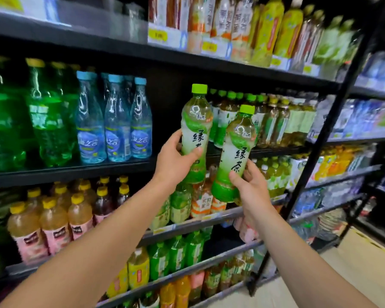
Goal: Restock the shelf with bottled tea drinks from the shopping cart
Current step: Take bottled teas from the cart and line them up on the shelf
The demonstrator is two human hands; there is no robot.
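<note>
Tea bottles [196,130] – clear glossy plastic, matt caps; shelf [76,172] – blk metal.

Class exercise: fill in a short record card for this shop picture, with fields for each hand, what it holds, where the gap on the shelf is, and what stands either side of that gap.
Left hand: grips left tea bottle, upright
Right hand: grips right tea bottle, tilted, lower
Caps: both green, closed
Gap: dark space on the middle shelf, behind the left bottle
Left of gap: blue water bottles
Right of gap: shelved green tea bottles
</note>
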